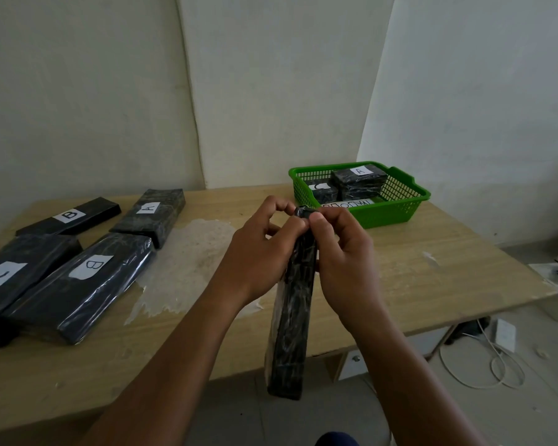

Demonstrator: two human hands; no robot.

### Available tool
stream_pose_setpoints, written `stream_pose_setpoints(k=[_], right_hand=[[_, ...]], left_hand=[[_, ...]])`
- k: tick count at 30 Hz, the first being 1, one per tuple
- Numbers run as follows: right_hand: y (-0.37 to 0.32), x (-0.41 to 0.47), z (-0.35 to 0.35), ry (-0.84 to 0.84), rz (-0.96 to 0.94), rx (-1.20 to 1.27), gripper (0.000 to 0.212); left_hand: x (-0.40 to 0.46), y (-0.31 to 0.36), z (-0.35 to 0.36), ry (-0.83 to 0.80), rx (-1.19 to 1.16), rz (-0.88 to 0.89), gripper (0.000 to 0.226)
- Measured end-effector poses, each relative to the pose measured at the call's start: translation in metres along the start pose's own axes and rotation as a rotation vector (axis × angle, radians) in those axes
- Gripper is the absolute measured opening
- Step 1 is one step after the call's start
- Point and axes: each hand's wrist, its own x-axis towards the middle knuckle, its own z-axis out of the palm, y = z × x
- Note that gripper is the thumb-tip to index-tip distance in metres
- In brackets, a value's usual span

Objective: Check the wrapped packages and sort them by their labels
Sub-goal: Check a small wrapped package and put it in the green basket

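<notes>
I hold a long black wrapped package (pixel 292 323) on edge above the table's front edge; its label is not visible. My left hand (pixel 264 249) and my right hand (pixel 342 252) both pinch its far end. On the left of the table lie four black packages: one labelled B (pixel 70 217), one labelled A (pixel 150 215), one labelled C (pixel 16 272) and a second B (pixel 87 278). A green basket (pixel 397 204) at the back right holds a package labelled A (pixel 360 181) and one labelled C (pixel 322 189).
The wooden table (pixel 416 272) has a worn pale patch (pixel 187 268) in its middle. Walls close in behind it. Cables and a white adapter (pixel 504 333) lie on the floor to the right.
</notes>
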Motion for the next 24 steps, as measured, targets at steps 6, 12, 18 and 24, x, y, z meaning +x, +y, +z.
stream_pose_setpoints(k=[6, 12, 18, 24], right_hand=[[0.004, -0.003, -0.003, -0.063, 0.093, -0.002, 0.032], [0.017, -0.007, -0.025, -0.115, 0.258, -0.23, 0.045], [0.02, -0.002, -0.032, -0.007, 0.262, -0.273, 0.04], [0.021, 0.011, -0.037, -0.053, 0.137, -0.45, 0.036]], left_hand=[[0.0, -0.003, 0.003, 0.116, -0.101, -0.049, 0.017], [0.006, -0.007, -0.001, 0.44, -0.315, -0.084, 0.031], [0.011, -0.019, -0.007, 0.458, -0.235, -0.161, 0.035], [0.008, -0.025, -0.018, 0.201, 0.414, 0.157, 0.047]])
